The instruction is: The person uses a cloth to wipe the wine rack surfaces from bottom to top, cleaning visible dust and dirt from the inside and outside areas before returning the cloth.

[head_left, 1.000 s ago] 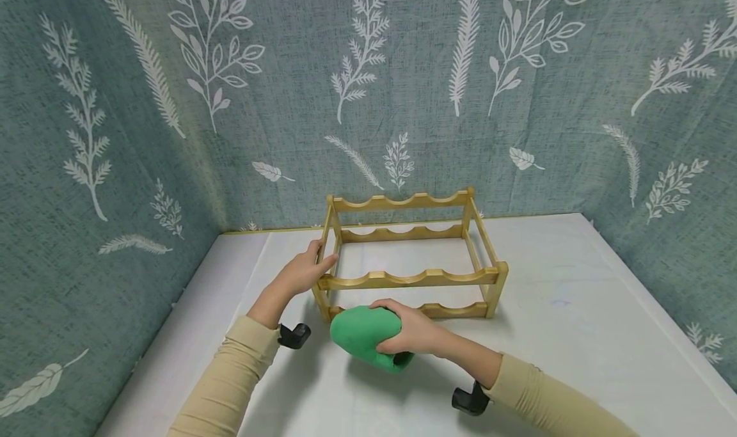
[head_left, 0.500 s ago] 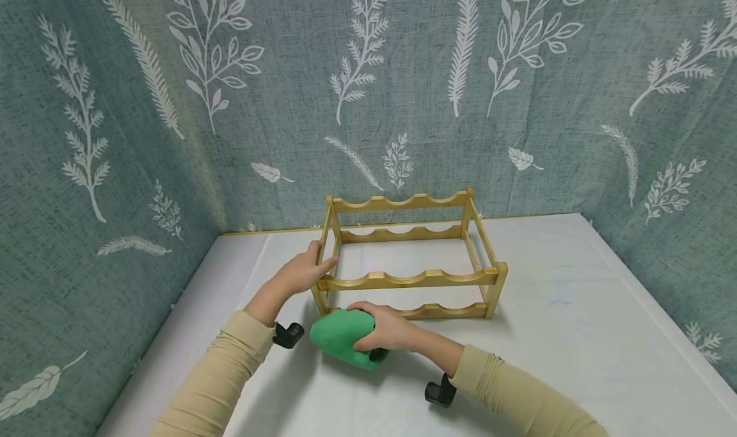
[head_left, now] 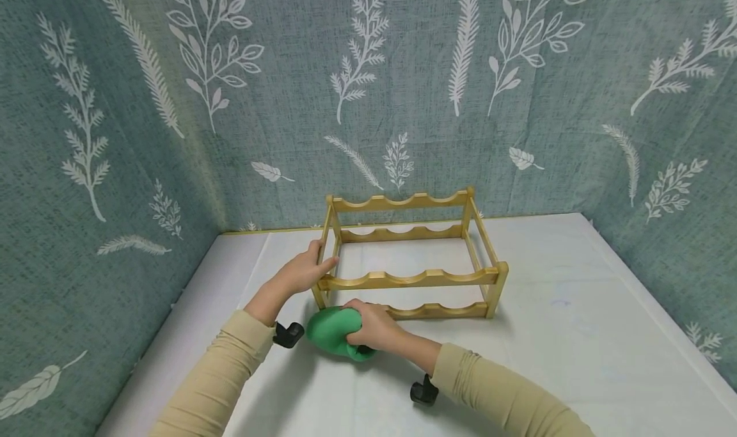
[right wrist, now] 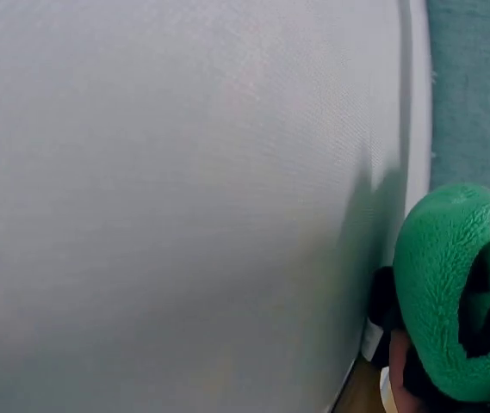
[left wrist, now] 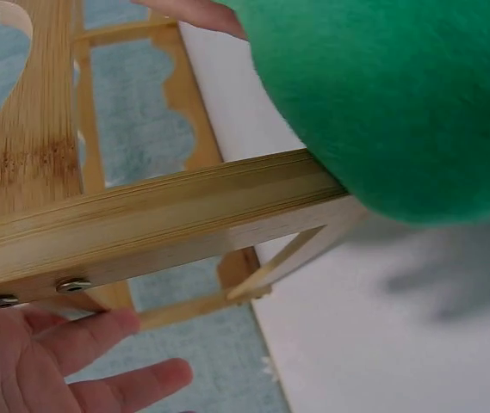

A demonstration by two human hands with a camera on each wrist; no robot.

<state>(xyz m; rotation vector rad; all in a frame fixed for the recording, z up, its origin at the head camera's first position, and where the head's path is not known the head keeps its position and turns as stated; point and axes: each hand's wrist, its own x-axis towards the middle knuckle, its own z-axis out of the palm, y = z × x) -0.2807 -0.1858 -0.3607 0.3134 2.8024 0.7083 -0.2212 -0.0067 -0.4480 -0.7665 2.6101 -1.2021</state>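
Note:
A light wooden wine rack [head_left: 409, 282] with scalloped rails stands on the white-covered table. My left hand [head_left: 304, 270] holds its left side at the top, thumb on the inner side. In the left wrist view, fingers [left wrist: 89, 340] show beyond the rack's post, which has two screws. My right hand [head_left: 374, 325] grips a fuzzy green cloth [head_left: 334, 331], bunched up, at the rack's lower front left corner. Seen from the left wrist, the cloth [left wrist: 391, 112] overlaps the end of the post. The right wrist view shows the cloth [right wrist: 430, 284] folded round a dark hollow.
The white table cover [head_left: 564, 309] spreads out round the rack. Grey-green fabric [head_left: 426, 155] with white leaf prints hangs close behind the rack and along both sides. Black wrist cameras sit under the left wrist [head_left: 288, 334] and the right wrist [head_left: 424, 392].
My right hand has moved left with the green cloth along the rack's lower front, to its left corner. My left hand stays on the rack, which has not moved.

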